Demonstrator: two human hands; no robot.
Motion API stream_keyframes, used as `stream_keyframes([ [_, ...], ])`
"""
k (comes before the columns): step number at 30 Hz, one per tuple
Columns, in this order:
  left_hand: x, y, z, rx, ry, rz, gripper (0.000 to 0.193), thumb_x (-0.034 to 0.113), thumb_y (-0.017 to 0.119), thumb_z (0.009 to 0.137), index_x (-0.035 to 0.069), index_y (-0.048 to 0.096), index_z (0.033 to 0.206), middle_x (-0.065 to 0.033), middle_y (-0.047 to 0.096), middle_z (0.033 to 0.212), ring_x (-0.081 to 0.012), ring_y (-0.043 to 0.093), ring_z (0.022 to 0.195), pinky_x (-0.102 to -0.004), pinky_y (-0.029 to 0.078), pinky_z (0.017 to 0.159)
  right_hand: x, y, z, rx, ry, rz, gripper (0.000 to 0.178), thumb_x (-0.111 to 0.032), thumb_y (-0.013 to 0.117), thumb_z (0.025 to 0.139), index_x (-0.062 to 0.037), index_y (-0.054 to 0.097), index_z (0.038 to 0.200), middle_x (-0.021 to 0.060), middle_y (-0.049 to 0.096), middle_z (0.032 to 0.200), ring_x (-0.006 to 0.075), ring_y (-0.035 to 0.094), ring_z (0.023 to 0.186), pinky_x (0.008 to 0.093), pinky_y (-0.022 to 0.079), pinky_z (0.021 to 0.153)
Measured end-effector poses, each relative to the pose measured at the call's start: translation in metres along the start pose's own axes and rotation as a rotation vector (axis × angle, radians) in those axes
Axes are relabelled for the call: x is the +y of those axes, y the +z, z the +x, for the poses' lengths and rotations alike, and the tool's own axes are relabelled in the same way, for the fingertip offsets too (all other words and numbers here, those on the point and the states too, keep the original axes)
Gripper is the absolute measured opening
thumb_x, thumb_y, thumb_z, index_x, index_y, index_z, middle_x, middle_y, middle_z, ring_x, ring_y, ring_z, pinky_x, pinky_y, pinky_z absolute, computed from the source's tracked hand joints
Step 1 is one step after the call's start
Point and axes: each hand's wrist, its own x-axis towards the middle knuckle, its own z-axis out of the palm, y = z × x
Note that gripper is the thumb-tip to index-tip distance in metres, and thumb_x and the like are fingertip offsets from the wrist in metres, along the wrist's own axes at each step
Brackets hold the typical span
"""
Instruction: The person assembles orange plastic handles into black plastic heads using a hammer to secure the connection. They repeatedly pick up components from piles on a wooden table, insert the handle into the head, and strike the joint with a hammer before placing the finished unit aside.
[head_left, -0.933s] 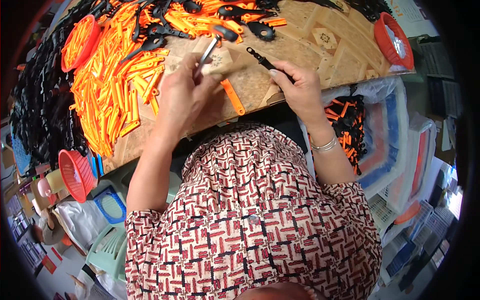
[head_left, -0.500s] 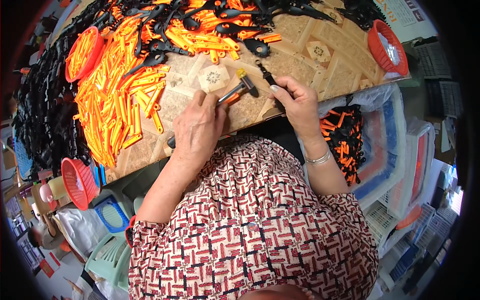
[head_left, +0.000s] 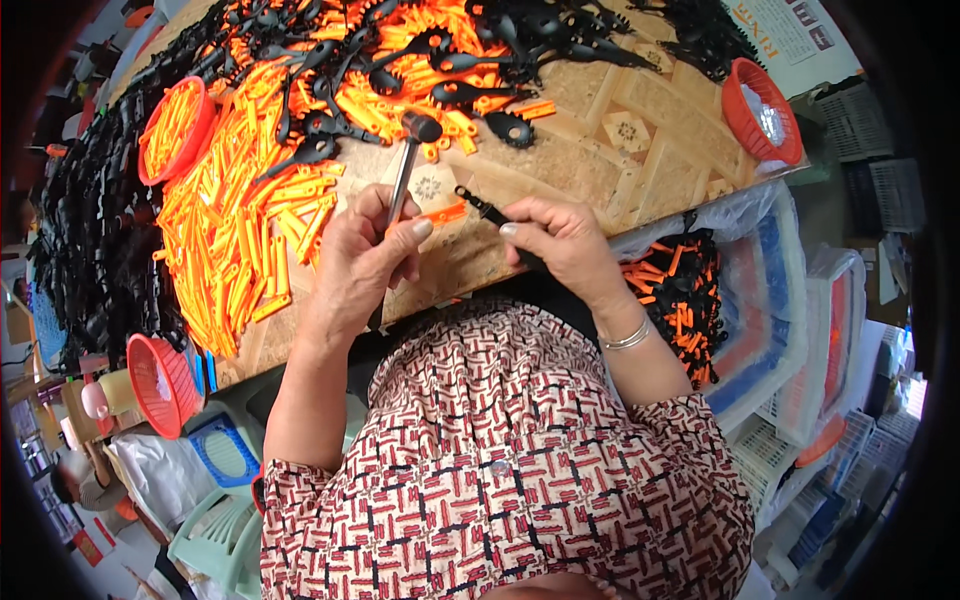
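My left hand is closed around the metal shaft of a hammer, whose dark head points away from me over the table. Between its thumb and fingers it also pinches an orange plastic handle piece, which sticks out to the right. My right hand grips a black plastic utensil part with a small loop at its tip. The loop end is close to the tip of the orange piece; whether they touch I cannot tell. The rest of the black part is hidden in my palm.
A wood-patterned table bears a heap of orange handle pieces and black slotted spoons. Red baskets stand near its edges. To the right, below the table, a plastic-lined bin holds black and orange pieces.
My left hand has moved left and turned, swinging the hammer head up and away. The orange piece now shows clearly in its fingers. My right hand has come left and nearer with the black part.
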Motion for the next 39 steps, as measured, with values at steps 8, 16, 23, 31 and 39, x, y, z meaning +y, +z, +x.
stream_keyframes([
  [8, -0.014, -0.002, 0.000, -0.012, 0.030, -0.229, 0.021, 0.017, 0.078, 0.093, 0.007, 0.062, 0.101, 0.0027, 0.060, 0.072, -0.0056, 0.051, 0.052, -0.0199, 0.035, 0.047, -0.012, 0.015, 0.009, 0.044, 0.071, 0.257, 0.023, -0.014, 0.065, 0.102, 0.0038, 0.069, 0.116, 0.0030, 0.069, 0.079, 0.0078, 0.066, 0.067, 0.0218, 0.058, 0.062],
  [16, -0.018, -0.002, -0.008, -0.011, -0.083, -0.330, 0.019, 0.016, 0.078, 0.091, 0.006, 0.064, 0.099, 0.0015, 0.060, 0.073, -0.0057, 0.050, 0.054, -0.0205, 0.036, 0.049, -0.012, 0.031, 0.021, -0.003, 0.095, 0.323, 0.025, -0.009, 0.071, 0.097, 0.0039, 0.069, 0.119, 0.0036, 0.069, 0.080, 0.0079, 0.066, 0.067, 0.0211, 0.055, 0.060],
  [23, -0.031, -0.023, -0.012, -0.022, -0.050, -0.218, 0.026, 0.008, 0.079, 0.088, 0.002, 0.067, 0.110, 0.0029, 0.062, 0.081, -0.0038, 0.052, 0.061, -0.0190, 0.039, 0.054, -0.026, 0.035, 0.014, -0.064, 0.032, 0.139, 0.026, -0.010, 0.067, 0.101, 0.0043, 0.071, 0.122, 0.0017, 0.069, 0.081, 0.0058, 0.063, 0.069, 0.0206, 0.052, 0.063],
  [31, 0.007, -0.039, -0.022, -0.050, 0.404, 0.586, 0.024, 0.007, 0.080, 0.087, -0.001, 0.069, 0.108, -0.0022, 0.066, 0.092, -0.0114, 0.061, 0.083, -0.0249, 0.048, 0.071, -0.030, 0.027, 0.009, -0.056, 0.077, -0.115, 0.020, -0.010, 0.070, 0.098, -0.0006, 0.077, 0.115, -0.0025, 0.065, 0.071, 0.0033, 0.057, 0.060, 0.0206, 0.047, 0.054],
  [39, 0.009, -0.041, -0.022, -0.088, 0.506, 0.742, 0.025, 0.014, 0.082, 0.085, 0.000, 0.070, 0.103, -0.0062, 0.063, 0.086, -0.0170, 0.059, 0.076, -0.0306, 0.047, 0.069, -0.030, 0.027, 0.009, -0.162, -0.038, -0.216, 0.018, -0.003, 0.070, 0.094, -0.0029, 0.080, 0.110, -0.0032, 0.062, 0.064, 0.0025, 0.054, 0.057, 0.0216, 0.043, 0.051],
])
